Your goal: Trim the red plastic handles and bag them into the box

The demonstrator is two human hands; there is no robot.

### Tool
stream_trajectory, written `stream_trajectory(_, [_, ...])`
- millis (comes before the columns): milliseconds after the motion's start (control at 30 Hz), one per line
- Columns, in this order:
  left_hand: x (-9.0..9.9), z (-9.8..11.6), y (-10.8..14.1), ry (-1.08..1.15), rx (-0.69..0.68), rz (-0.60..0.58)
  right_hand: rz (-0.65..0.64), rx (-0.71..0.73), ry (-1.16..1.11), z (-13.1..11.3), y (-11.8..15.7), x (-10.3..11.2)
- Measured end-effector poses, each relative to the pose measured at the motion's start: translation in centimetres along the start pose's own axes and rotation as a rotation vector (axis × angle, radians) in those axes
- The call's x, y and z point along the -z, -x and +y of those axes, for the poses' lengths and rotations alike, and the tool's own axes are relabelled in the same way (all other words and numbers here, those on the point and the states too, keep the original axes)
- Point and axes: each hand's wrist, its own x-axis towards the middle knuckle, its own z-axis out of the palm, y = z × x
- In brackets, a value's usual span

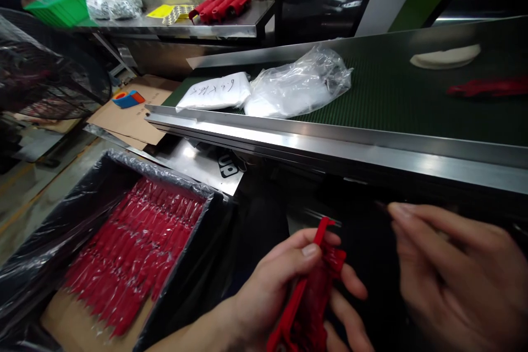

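Note:
My left hand [274,280] is closed around a long red plastic housing [309,308], low in the view. The thumb presses on its near side, and the fingers curl behind it. This housing is tilted, its narrow end up, and its hollow inside partly shows. To the right, apart from it, my right hand [457,269] is closed with thumb and forefinger pinched together. A small dark tip shows at that pinch, too blurred to name.
A lined box [165,291] of bagged red parts [132,253] stands at left. Across the view runs a green conveyor [383,104] with a metal edge, carrying white plastic bags [289,91] and another red part [490,87]. Behind, a metal shelf [165,30] holds red housings [223,6].

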Motion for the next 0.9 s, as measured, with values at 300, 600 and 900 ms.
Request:
stream_trajectory(300, [-2.5,2.8,-2.0,-0.455,-0.062,0.038,0.136,-0.056,0.048,1.8,-2.6,0.0])
stream_trajectory(600, [-8.8,11.0,-18.3,-2.418,-0.68,-0.076,-0.254,-0.543,0.624,17.5,-10.4,5.1])
stream_trajectory(900, [-5.4,10.8,-27.4,-2.556,-0.562,-0.023,-0.561,-0.479,0.659,22.9,-12.6,1.6])
